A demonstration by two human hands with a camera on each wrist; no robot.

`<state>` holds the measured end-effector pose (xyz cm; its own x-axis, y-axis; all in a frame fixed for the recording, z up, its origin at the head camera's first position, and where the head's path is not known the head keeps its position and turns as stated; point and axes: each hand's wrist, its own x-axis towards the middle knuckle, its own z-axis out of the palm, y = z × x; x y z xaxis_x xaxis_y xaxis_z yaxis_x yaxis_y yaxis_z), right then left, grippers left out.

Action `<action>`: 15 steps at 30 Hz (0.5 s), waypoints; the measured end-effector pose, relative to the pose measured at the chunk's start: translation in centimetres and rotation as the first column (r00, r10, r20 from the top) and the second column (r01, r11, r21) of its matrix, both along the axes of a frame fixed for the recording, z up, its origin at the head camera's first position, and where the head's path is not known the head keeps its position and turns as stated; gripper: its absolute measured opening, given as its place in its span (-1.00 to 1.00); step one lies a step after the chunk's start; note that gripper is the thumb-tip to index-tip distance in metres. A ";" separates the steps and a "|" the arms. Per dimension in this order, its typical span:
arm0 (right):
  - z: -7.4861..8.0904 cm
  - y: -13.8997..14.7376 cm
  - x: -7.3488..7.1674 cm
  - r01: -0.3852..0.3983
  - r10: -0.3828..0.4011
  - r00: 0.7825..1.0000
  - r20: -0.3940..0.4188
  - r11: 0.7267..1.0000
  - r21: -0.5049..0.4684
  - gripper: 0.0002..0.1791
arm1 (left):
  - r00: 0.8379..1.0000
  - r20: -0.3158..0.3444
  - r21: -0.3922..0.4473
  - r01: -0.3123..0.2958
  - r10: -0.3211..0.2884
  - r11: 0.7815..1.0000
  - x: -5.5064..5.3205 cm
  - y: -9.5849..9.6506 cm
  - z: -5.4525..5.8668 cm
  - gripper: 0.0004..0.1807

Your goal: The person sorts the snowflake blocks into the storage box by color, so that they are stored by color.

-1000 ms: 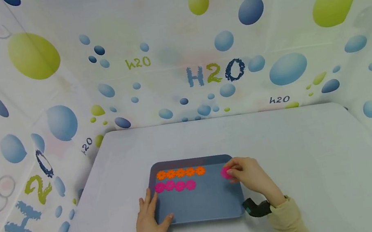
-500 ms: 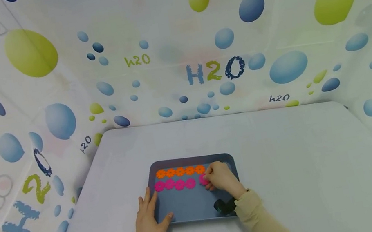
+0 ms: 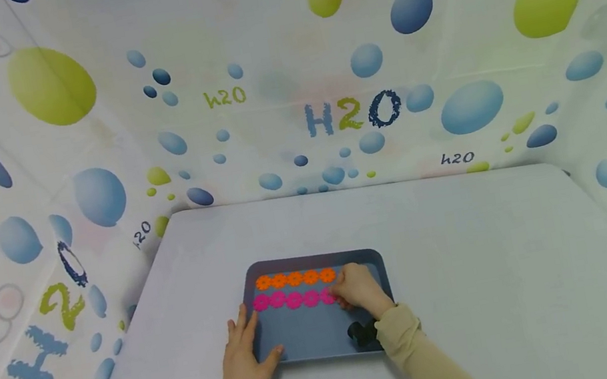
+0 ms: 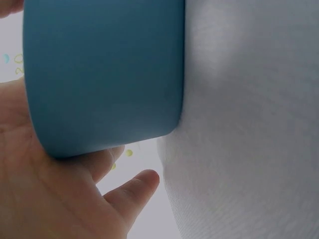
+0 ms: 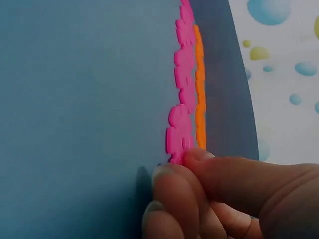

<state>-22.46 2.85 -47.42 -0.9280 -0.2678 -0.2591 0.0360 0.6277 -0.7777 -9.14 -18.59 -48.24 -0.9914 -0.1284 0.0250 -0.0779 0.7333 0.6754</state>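
Note:
A blue-grey tray point(image 3: 311, 337) lies on the table with two rows of flat flower-shaped pieces in it. Orange flowers point(image 3: 295, 278) form the far row; pink flowers point(image 3: 294, 300) form the one in front. At the right end of the pink row, my right hand point(image 3: 360, 286) pinches a pink flower point(image 3: 326, 296) between thumb and fingers, partly hiding it. The right wrist view has these pink pieces point(image 5: 184, 64) edge to edge beside the orange row point(image 5: 200, 89). With fingers spread, my left hand point(image 3: 244, 366) rests against the tray's left side, its palm touching the tray wall point(image 4: 104, 79).
A white cloth covers the table point(image 3: 476, 267). Behind it and at both sides rises a white sheet point(image 3: 264, 34) printed with blue and green drops and lettering. A black wrist camera point(image 3: 361, 333) hangs over the tray's front right part.
My right hand has carried the pink flower leftward from the tray's right side to the end of the pink row, closing the gap there. My left hand stays in place.

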 end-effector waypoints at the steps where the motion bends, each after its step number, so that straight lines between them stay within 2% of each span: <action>1: 0.0 0.0 -0.1 0.004 -0.004 1.000 -0.002 1.000 0.007 -0.70 | 1.000 0.002 0.001 0.001 -0.001 1.000 -0.1 0.0 0.0 -0.14; 6: -0.2 0.1 -0.1 0.001 -0.001 1.000 0.000 1.000 0.003 -0.71 | 1.000 0.019 0.010 -0.011 0.010 1.000 -0.1 0.2 0.0 -0.14; 10: -0.2 0.8 0.2 -0.016 0.017 1.000 0.009 0.998 -0.057 -0.77 | 1.000 0.013 0.016 -0.007 0.007 1.000 -0.1 0.4 -0.1 -0.15; 15: 1.2 2.5 0.9 -0.072 0.072 0.997 -0.009 0.986 -0.147 -0.79 | 1.000 -0.007 0.005 0.002 -0.002 1.000 -0.1 0.5 -0.1 -0.16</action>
